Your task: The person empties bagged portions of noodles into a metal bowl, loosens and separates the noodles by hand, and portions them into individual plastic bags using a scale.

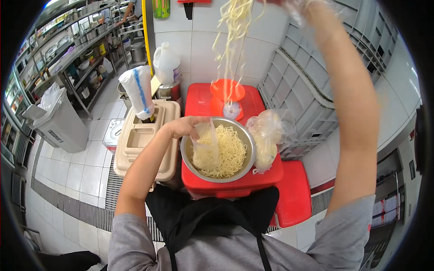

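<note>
My left hand [184, 127] grips the rim of a clear plastic bag [205, 151] with some noodles in it, held inside a steel bowl [184, 159]. Yellow noodles [230, 151] fill much of the bowl. High at the top edge, my right hand [300, 8] is partly out of frame and wrapped in clear plastic. A long bunch of noodles [236, 22] hangs from it, strands trailing down over an orange-red kitchen scale [228, 90]. Right of the bowl, touching or close to it, lie knotted clear bags [266, 140] with pale contents.
The bowl stands on a red box [199, 97]. To the left are a beige lidded container [169, 156], a plastic-wrapped roll [137, 92] and a white jug [166, 63]. Grey crates [294, 95] stack at right, near a red stool [294, 194]. A grey bin [68, 122] stands farther left.
</note>
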{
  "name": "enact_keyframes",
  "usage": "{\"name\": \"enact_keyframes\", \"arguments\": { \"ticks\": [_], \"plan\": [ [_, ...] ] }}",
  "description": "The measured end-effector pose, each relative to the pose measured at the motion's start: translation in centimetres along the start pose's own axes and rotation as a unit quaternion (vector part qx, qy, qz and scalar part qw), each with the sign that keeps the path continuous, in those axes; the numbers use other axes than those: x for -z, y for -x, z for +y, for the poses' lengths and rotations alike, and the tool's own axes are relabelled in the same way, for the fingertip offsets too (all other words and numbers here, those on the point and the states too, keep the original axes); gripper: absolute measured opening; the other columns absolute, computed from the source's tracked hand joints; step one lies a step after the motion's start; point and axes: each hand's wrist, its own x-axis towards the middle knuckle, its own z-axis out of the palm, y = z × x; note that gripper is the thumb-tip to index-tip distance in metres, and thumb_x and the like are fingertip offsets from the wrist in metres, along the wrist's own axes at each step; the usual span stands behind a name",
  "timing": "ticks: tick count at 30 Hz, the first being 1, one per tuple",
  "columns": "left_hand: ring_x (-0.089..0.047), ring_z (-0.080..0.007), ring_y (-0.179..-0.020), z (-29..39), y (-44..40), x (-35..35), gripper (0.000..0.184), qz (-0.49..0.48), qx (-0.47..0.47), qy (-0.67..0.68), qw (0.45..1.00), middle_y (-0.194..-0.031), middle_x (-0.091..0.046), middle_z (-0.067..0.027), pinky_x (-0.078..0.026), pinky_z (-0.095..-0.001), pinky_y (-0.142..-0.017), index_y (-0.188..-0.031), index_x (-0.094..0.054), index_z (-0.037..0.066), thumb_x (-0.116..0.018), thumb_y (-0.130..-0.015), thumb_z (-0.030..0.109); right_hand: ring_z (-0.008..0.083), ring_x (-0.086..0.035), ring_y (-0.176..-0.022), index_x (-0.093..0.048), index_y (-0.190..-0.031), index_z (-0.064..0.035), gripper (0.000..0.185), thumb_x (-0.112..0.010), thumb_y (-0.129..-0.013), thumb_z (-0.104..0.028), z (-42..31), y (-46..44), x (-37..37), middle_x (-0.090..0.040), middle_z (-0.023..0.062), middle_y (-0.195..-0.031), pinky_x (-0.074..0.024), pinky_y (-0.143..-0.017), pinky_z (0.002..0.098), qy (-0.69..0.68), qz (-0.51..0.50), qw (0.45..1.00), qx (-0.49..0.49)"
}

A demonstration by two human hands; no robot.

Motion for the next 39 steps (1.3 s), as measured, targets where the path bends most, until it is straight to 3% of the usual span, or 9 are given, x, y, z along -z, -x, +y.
{"name": "enact_keyframes", "arguments": {
  "ticks": [2,4,6,12,17,21,23,35,39],
  "plan": [
    [-0.057,-0.011,-0.086,-0.1,0.4,0.1,0.081,0.002,0.004,0.02,1.0,-0.112,-0.057,-0.0047,-0.048,-0.0241,-0.074,-0.14,-0.032,0.008,-0.056,-0.065,-0.01,0.018,-0.064,-0.076,-0.061,-0.098,0.0023,0.022,-0.066,-0.081,-0.011,-1.1,4.8,-4.6,-0.066,0.0114,-0.086,-0.0547,-0.067,0.0272,0.009,0.056,0.998,-0.012],
    [-0.058,-0.011,-0.087,0.5,1.0,-0.1,0.078,0.002,0.013,0.036,0.999,-0.112,-0.057,-0.0046,-0.048,-0.024,-0.075,-0.139,-0.034,0.007,-0.057,-0.066,-0.01,0.0206,-0.058,-0.1,-0.062,-0.1,-0.0034,0.024,-0.065,-0.082,-0.019,5.3,-0.3,-3.2,-0.066,0.0114,-0.086,-0.0383,-0.099,0.0343,-0.037,-0.145,0.982,-0.117],
    [-0.058,-0.0109,-0.087,-0.1,1.0,0.0,0.073,0.024,0.005,0.017,1.0,-0.113,-0.057,-0.0047,-0.048,-0.0241,-0.074,-0.136,-0.038,0.007,-0.058,-0.068,-0.009,0.0114,-0.06,-0.072,-0.063,-0.093,-0.0024,0.031,-0.075,-0.07,-0.021,10.0,1.3,-6.2,-0.064,0.0063,-0.082,-0.0493,-0.062,0.0257,-0.002,-0.126,0.99,-0.07],
    [-0.058,-0.0089,-0.082,-2.9,0.5,2.2,0.068,0.017,0.038,0.04,0.998,-0.105,-0.058,-0.0024,-0.047,-0.0235,-0.07,-0.133,-0.042,0.006,-0.058,-0.069,-0.009,0.0156,-0.061,-0.07,-0.063,-0.095,-0.0023,0.031,-0.072,-0.071,-0.019,18.6,9.0,-16.0,-0.065,0.0082,-0.08,-0.0509,-0.064,0.0293,-0.109,-0.208,0.961,-0.146],
    [-0.057,-0.0083,-0.078,-1.0,1.5,0.5,0.074,0.039,-0.032,0.087,0.995,-0.102,-0.06,-0.0034,-0.046,-0.0231,-0.07,-0.137,-0.036,0.003,-0.055,-0.067,-0.01,0.0153,-0.062,-0.077,-0.067,-0.092,-0.005,0.027,-0.069,-0.068,-0.018,25.3,13.5,-20.9,-0.066,0.0113,-0.086,-0.0493,-0.067,0.0312,0.191,-0.276,0.942,0.029],
    [-0.056,-0.0076,-0.079,-0.3,1.8,0.3,0.079,0.041,0.005,0.019,0.999,-0.107,-0.059,-0.0046,-0.046,-0.0225,-0.072,-0.141,-0.03,0.005,-0.054,-0.067,-0.01,0.0207,-0.06,-0.095,-0.065,-0.098,-0.0075,0.032,-0.07,-0.069,-0.02,21.8,13.6,-16.2,-0.064,0.0125,-0.102,-0.0467,-0.083,0.033,-0.167,-0.182,0.956,-0.162],
    [-0.055,-0.0074,-0.078,0.3,1.8,0.2,0.08,0.041,0.015,0.002,0.999,-0.107,-0.059,-0.0044,-0.045,-0.0219,-0.072,-0.141,-0.029,0.006,-0.054,-0.067,-0.011,0.0214,-0.062,-0.085,-0.065,-0.096,-0.004,0.031,-0.071,-0.069,-0.018,26.8,15.5,-18.5,-0.064,0.0114,-0.095,-0.0491,-0.076,0.0324,0.061,-0.137,0.988,0.039],
    [-0.054,-0.0098,-0.076,-0.1,0.0,-0.2,0.071,0.04,-0.023,-0.08,0.996,-0.096,-0.06,-0.0042,-0.048,-0.0256,-0.068,-0.134,-0.041,0.003,-0.054,-0.066,-0.01,0.021,-0.062,-0.075,-0.064,-0.086,0.0013,0.018,-0.06,-0.073,-0.011,21.1,13.6,-16.9,-0.063,0.0143,-0.084,-0.0489,-0.068,0.0306,-0.128,-0.171,0.959,-0.185],
    [-0.054,-0.0086,-0.075,1.1,1.6,-0.9,0.071,0.047,-0.003,-0.063,0.997,-0.098,-0.06,-0.0031,-0.046,-0.0236,-0.068,-0.134,-0.043,0.005,-0.052,-0.065,-0.01,0.0248,-0.063,-0.085,-0.066,-0.093,-0.0087,0.022,-0.054,-0.074,-0.006,25.5,13.3,-16.7,-0.065,0.0098,-0.094,-0.0495,-0.074,0.0351,0.147,-0.305,0.937,0.084]
  ]
}}
